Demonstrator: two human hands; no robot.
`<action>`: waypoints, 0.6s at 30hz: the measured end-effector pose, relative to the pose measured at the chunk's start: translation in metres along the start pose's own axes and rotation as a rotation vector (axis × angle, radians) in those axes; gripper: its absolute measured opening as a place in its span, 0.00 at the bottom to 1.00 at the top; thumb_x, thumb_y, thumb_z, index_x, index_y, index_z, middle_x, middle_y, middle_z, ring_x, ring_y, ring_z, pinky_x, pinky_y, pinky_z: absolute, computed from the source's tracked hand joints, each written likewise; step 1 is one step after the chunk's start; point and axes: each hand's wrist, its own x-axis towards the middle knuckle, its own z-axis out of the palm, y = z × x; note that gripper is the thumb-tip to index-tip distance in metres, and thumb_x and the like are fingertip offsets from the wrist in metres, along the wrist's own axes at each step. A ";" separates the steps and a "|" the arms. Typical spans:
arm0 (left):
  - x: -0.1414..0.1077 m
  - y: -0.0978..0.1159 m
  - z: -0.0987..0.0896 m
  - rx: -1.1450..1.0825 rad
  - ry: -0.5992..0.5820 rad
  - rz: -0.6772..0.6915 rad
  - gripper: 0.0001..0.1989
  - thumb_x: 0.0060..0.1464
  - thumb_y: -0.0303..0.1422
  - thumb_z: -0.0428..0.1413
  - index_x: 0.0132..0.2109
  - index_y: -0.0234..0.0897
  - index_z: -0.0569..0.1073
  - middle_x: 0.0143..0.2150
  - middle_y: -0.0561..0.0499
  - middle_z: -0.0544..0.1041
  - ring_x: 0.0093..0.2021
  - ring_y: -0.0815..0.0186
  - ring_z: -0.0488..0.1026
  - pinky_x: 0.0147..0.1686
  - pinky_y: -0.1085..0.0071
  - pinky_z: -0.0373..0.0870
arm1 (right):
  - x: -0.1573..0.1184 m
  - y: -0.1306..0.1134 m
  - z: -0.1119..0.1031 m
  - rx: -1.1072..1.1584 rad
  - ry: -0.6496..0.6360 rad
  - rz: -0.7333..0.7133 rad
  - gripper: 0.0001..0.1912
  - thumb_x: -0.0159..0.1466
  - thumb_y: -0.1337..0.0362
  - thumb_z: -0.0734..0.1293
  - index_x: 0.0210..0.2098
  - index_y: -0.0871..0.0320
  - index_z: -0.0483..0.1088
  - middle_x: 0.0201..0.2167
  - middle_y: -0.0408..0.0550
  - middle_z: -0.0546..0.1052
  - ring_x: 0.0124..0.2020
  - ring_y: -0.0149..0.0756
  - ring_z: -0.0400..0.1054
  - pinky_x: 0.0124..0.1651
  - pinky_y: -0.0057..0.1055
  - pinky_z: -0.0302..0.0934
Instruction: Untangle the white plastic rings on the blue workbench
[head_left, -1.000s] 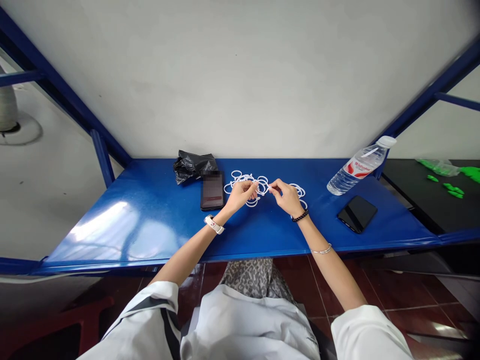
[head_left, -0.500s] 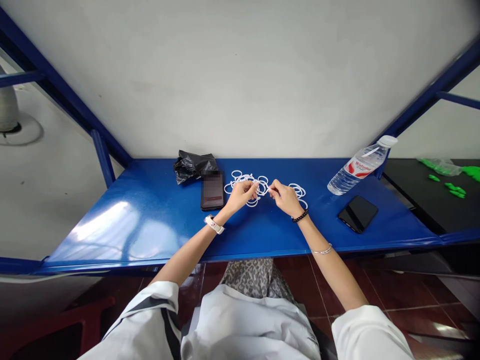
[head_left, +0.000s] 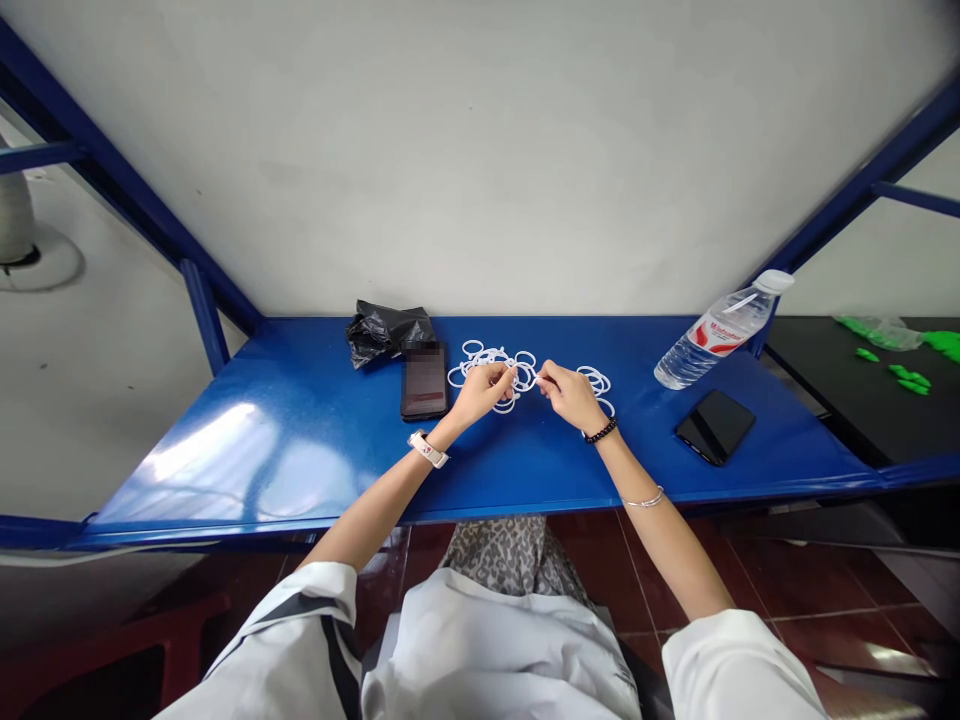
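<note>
A white plastic ring [head_left: 528,383] is held between my two hands, just above the blue table. My left hand [head_left: 484,388] pinches its left side with thumb and forefinger. At the ring's right edge, my right hand [head_left: 568,393] closes its fingertips on a small part of it. Behind and under my left hand lies a loose pile of white rings [head_left: 487,357]. Several more white rings [head_left: 598,379] lie to the right, partly hidden by my right hand. The exact grip points are too small to make out fully.
A dark phone-like device [head_left: 424,385] and a crumpled black plastic bag [head_left: 386,330] lie left of the pile. To the right are a tilted water bottle [head_left: 712,335] and a black phone [head_left: 716,427]. Bright green pieces [head_left: 910,379] lie on a black surface beyond the blue frame.
</note>
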 end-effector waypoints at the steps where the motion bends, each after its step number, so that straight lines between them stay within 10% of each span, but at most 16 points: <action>1: 0.000 0.000 0.000 0.003 -0.003 0.003 0.26 0.60 0.53 0.50 0.25 0.36 0.68 0.23 0.49 0.76 0.24 0.69 0.71 0.27 0.73 0.66 | 0.000 0.000 0.000 -0.001 0.006 -0.006 0.10 0.70 0.66 0.59 0.31 0.54 0.62 0.26 0.44 0.76 0.25 0.36 0.68 0.31 0.30 0.56; 18: 0.000 0.000 0.001 0.018 -0.019 0.004 0.26 0.61 0.51 0.49 0.25 0.36 0.68 0.22 0.49 0.75 0.24 0.69 0.71 0.27 0.73 0.66 | 0.000 0.003 -0.001 -0.014 0.030 -0.020 0.10 0.72 0.63 0.56 0.35 0.54 0.66 0.27 0.44 0.76 0.25 0.36 0.67 0.31 0.30 0.55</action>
